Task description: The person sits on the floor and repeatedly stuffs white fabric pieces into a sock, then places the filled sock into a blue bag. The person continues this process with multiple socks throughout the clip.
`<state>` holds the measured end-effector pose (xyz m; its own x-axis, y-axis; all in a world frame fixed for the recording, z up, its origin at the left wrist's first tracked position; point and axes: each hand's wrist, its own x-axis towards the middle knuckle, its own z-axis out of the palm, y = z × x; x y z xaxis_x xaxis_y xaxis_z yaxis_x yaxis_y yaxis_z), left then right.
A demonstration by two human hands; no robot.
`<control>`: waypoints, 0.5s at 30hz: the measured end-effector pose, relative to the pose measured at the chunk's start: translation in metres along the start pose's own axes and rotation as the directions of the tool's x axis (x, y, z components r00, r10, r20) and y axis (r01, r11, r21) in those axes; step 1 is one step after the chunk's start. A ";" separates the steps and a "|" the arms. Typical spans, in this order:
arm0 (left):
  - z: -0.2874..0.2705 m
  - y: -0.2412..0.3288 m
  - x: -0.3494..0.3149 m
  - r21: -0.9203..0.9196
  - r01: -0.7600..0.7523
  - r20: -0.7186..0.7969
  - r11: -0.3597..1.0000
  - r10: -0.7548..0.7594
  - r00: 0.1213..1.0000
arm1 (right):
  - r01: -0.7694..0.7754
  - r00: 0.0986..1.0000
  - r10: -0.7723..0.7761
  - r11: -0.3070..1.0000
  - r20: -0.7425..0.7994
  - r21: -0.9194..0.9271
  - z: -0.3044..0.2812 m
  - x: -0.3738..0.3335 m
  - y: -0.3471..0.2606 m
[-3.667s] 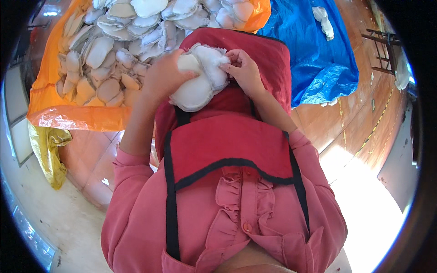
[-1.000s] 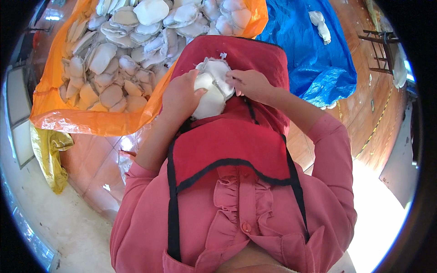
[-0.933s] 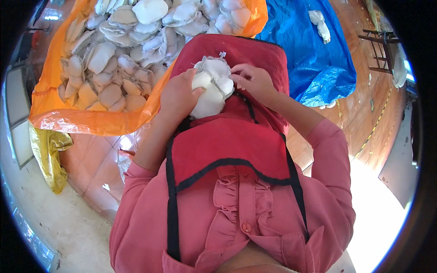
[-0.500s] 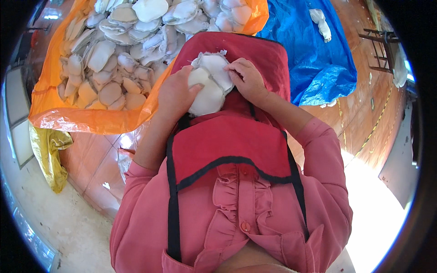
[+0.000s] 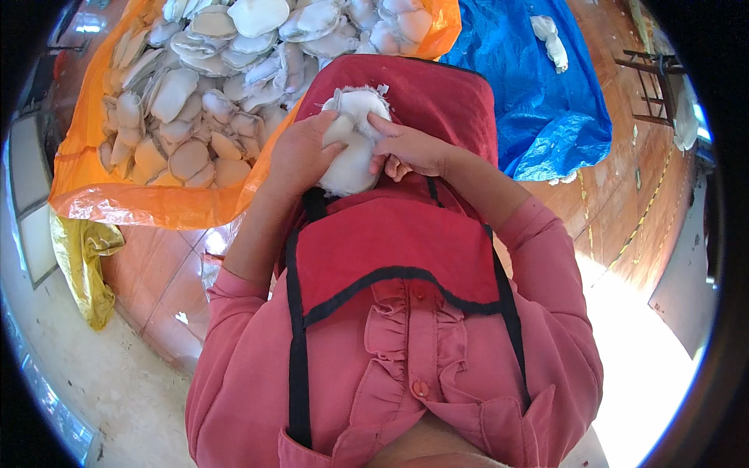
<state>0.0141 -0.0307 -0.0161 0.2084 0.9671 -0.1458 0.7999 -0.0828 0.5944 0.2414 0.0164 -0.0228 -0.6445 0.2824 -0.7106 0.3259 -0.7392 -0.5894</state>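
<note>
White padded piece (image 5: 353, 148), round and fluffy with frayed fibres at its top edge, held over the lap on a red apron (image 5: 406, 257), close to the body. Left hand (image 5: 303, 152) curled against its left side, fingers closed on the rim. Right hand (image 5: 409, 147) clamped on its right edge, fingertips (image 5: 376, 125) pressing onto the top face, thumb hidden beneath. Both hands touching the piece, almost meeting across it.

Just beyond the hands, an orange plastic sheet (image 5: 156, 207) spread on the floor, heaped with a pile of similar white and cream pads (image 5: 226, 70), overlapping one another, some tilted on edge. Pile reaching right up to the far edge of the apron, so nothing between hands and heap. To the right of the orange sheet, a blue tarpaulin (image 5: 538, 101) lying crumpled on the brown tiled floor (image 5: 616, 195), with 2 small white scraps (image 5: 550, 39) near its far end. Yellow plastic bag (image 5: 82, 257) slumped at the left, below the orange sheet's corner, touching it. Dark metal frame (image 5: 651, 86) at the far right, well apart from the hands. Pink long sleeves (image 5: 546, 257) entering from below, a ruffled button front under the apron's black-trimmed bib. No printed markings readable on any sheet or bag.
</note>
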 end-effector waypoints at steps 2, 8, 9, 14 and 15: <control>0.002 0.000 0.000 0.027 -0.057 -0.005 0.998 0.057 0.998 | -0.030 0.996 0.028 0.999 -0.081 -0.029 0.006 0.003 -0.001; 0.001 0.008 0.000 0.029 -0.006 0.014 1.000 0.006 1.000 | -0.033 0.976 -0.084 0.853 -0.199 -0.522 0.003 0.003 -0.002; 0.000 0.011 -0.001 0.028 0.029 0.008 0.999 -0.029 1.000 | -0.008 0.977 -0.117 0.817 -0.180 -0.576 -0.001 -0.001 -0.003; -0.001 0.017 -0.006 0.042 0.151 -0.007 0.988 -0.150 0.989 | 0.398 0.792 -0.594 0.676 -0.140 -0.620 -0.013 -0.008 0.027; -0.001 0.017 -0.006 0.037 0.159 -0.004 0.987 -0.159 0.987 | 0.415 0.769 -0.602 0.727 -0.216 -0.547 -0.007 -0.011 0.029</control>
<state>0.0260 -0.0376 -0.0047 0.0768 0.9689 -0.2352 0.8429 0.0629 0.5343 0.2628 -0.0034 -0.0348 -0.5425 0.7938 -0.2750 0.3481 -0.0855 -0.9335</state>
